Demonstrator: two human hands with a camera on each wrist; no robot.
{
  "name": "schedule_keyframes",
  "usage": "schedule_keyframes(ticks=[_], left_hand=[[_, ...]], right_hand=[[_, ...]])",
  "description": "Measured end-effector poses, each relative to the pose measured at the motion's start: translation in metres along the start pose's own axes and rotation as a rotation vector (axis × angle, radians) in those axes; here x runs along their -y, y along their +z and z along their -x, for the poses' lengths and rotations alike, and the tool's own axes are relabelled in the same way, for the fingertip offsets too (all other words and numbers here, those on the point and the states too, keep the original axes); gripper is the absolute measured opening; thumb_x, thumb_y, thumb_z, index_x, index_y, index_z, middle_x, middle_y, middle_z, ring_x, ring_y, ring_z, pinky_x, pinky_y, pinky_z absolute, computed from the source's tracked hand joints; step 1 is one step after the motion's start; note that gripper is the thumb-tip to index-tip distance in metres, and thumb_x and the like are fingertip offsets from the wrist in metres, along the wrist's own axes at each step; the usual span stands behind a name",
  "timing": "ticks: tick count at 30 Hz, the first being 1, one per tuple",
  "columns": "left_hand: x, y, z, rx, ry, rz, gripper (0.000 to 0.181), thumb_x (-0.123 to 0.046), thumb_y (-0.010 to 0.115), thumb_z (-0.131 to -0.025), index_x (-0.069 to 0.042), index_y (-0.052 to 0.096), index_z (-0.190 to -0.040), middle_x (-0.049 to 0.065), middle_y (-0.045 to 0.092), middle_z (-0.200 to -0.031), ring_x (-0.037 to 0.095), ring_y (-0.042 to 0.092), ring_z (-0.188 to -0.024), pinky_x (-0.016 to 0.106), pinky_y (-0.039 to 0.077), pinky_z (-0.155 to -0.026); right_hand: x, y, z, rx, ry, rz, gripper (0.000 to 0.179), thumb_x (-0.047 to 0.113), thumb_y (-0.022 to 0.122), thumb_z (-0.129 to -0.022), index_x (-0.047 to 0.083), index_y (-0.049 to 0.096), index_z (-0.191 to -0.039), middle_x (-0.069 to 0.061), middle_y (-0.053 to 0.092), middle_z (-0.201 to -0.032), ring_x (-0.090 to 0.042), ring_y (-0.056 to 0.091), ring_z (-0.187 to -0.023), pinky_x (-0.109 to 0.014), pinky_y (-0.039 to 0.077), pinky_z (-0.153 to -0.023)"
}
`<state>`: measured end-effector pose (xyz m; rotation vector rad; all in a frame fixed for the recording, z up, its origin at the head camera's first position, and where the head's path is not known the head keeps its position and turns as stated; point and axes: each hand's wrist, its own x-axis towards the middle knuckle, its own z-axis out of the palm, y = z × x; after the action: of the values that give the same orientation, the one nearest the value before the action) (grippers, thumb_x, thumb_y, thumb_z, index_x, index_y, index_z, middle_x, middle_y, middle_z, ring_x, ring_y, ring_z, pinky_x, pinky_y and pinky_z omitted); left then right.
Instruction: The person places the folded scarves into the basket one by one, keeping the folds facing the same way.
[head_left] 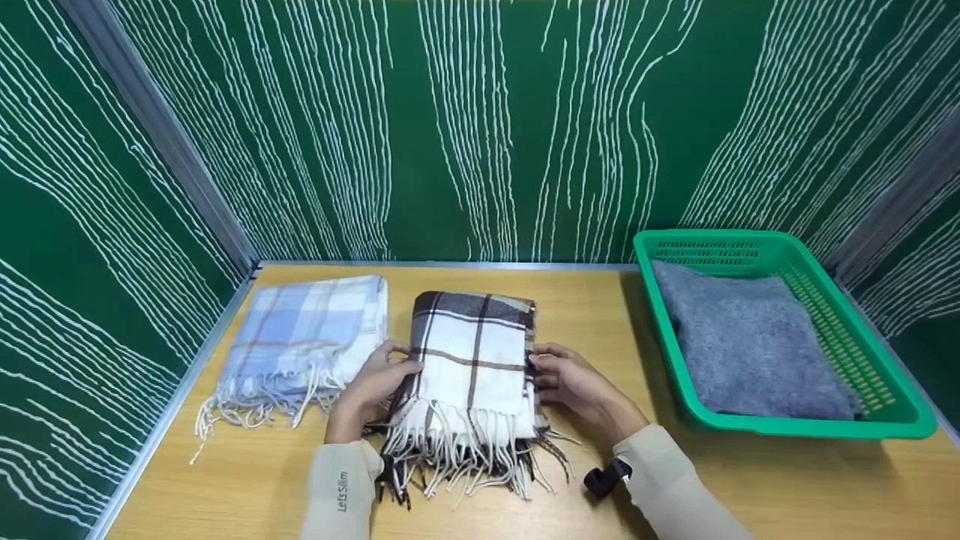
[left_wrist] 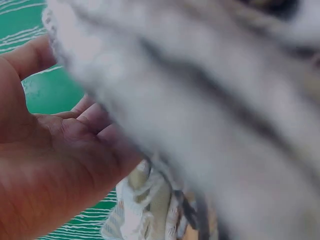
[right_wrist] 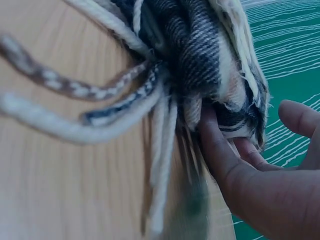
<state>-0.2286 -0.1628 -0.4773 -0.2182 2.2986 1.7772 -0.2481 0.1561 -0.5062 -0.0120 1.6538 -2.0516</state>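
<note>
A folded brown-and-white plaid scarf (head_left: 469,367) with long fringe lies in the middle of the wooden table, its fringe toward me. My left hand (head_left: 379,382) touches its left edge, thumb spread from the fingers; the left wrist view shows the cloth large and blurred beside that hand (left_wrist: 65,135). At the opposite edge rests my right hand (head_left: 581,386). In the right wrist view, fingers (right_wrist: 220,145) of this hand reach against and partly under the folded layers, while its thumb (right_wrist: 297,117) stands apart from the cloth. Some fingertips are hidden by the scarf.
Left of the scarf lies a folded blue-and-white plaid scarf (head_left: 300,326) with white fringe. A green plastic basket (head_left: 795,426) stands at the right, holding a folded grey fuzzy cloth (head_left: 750,345). Green panels with white lines (head_left: 420,135) border the table.
</note>
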Motion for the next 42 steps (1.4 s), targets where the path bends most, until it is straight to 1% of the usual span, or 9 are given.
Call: schedule_keyframes(ticks=[3, 6, 10, 15, 18, 22, 27, 33, 42], left_hand=[[0.001, 0.001, -0.001, -0.001, 0.005, 0.006, 0.027, -0.015, 0.065, -0.102, -0.004, 0.055, -0.124, 0.013, 0.065, -0.113, 0.019, 0.062, -0.083, 0.03, 0.051, -0.075], [0.003, 0.002, -0.001, 0.018, -0.024, 0.08, 0.029, -0.014, 0.064, -0.102, -0.003, 0.053, -0.127, 0.011, 0.064, -0.104, 0.017, 0.061, -0.079, 0.029, 0.051, -0.07], [0.003, 0.004, -0.002, 0.033, -0.05, 0.157, 0.041, -0.012, 0.062, -0.102, 0.006, 0.051, -0.137, 0.01, 0.065, -0.098, 0.015, 0.061, -0.075, 0.026, 0.054, -0.065], [0.005, 0.004, -0.004, 0.079, -0.056, 0.148, 0.047, -0.013, 0.061, -0.102, 0.014, 0.054, -0.14, 0.008, 0.066, -0.098, 0.012, 0.06, -0.076, 0.022, 0.053, -0.067], [0.007, 0.003, -0.005, 0.119, -0.059, 0.138, 0.047, -0.014, 0.061, -0.103, 0.013, 0.054, -0.14, 0.007, 0.066, -0.097, 0.011, 0.059, -0.076, 0.021, 0.052, -0.067], [0.008, 0.004, -0.002, 0.138, -0.062, 0.149, 0.058, -0.014, 0.063, -0.102, 0.012, 0.044, -0.15, 0.012, 0.068, -0.108, 0.016, 0.064, -0.086, 0.025, 0.055, -0.074], [0.008, 0.005, -0.001, 0.145, -0.073, 0.149, 0.057, -0.016, 0.064, -0.101, 0.007, 0.044, -0.15, 0.011, 0.07, -0.104, 0.017, 0.067, -0.086, 0.026, 0.055, -0.072], [0.008, 0.007, 0.001, 0.144, -0.067, 0.158, 0.058, -0.016, 0.066, -0.1, 0.005, 0.044, -0.149, 0.01, 0.07, -0.103, 0.016, 0.067, -0.085, 0.025, 0.056, -0.071], [0.006, 0.011, 0.005, 0.134, -0.056, 0.181, 0.059, -0.015, 0.069, -0.098, 0.004, 0.046, -0.149, 0.009, 0.07, -0.102, 0.014, 0.066, -0.085, 0.024, 0.056, -0.072]], right_hand=[[0.001, -0.001, 0.002, -0.003, -0.004, 0.003, 0.022, 0.011, 0.059, -0.105, 0.005, 0.051, -0.125, -0.003, 0.067, -0.101, -0.016, 0.065, -0.086, -0.032, 0.057, -0.078], [0.001, -0.002, 0.004, -0.012, -0.005, 0.016, 0.029, 0.009, 0.061, -0.103, 0.004, 0.049, -0.128, -0.003, 0.068, -0.099, -0.016, 0.066, -0.084, -0.032, 0.058, -0.077], [0.0, -0.002, 0.004, -0.022, -0.01, 0.037, 0.035, 0.004, 0.064, -0.1, 0.001, 0.047, -0.131, -0.003, 0.07, -0.096, -0.014, 0.066, -0.082, -0.029, 0.058, -0.075], [-0.002, -0.001, 0.004, -0.02, -0.032, 0.066, 0.04, 0.0, 0.065, -0.098, 0.0, 0.046, -0.133, -0.002, 0.069, -0.095, -0.013, 0.067, -0.082, -0.027, 0.059, -0.073], [-0.003, -0.001, 0.004, -0.023, -0.042, 0.07, 0.043, -0.003, 0.066, -0.098, -0.002, 0.044, -0.135, -0.003, 0.069, -0.098, -0.013, 0.068, -0.082, -0.027, 0.06, -0.073], [-0.003, -0.002, 0.006, -0.027, -0.048, 0.084, 0.041, -0.004, 0.066, -0.096, -0.001, 0.045, -0.132, -0.004, 0.069, -0.099, -0.012, 0.068, -0.081, -0.026, 0.06, -0.071], [-0.004, -0.003, 0.009, -0.025, -0.057, 0.107, 0.038, -0.003, 0.068, -0.095, 0.001, 0.047, -0.126, -0.003, 0.069, -0.099, -0.013, 0.068, -0.082, -0.027, 0.059, -0.072], [-0.002, -0.004, 0.013, -0.029, -0.057, 0.099, 0.042, -0.004, 0.068, -0.094, -0.001, 0.046, -0.129, -0.005, 0.069, -0.102, -0.014, 0.069, -0.083, -0.027, 0.06, -0.071], [0.001, -0.006, 0.018, -0.018, -0.057, 0.084, 0.041, -0.005, 0.067, -0.094, 0.0, 0.046, -0.129, -0.005, 0.067, -0.101, -0.013, 0.067, -0.078, -0.023, 0.055, -0.062]])
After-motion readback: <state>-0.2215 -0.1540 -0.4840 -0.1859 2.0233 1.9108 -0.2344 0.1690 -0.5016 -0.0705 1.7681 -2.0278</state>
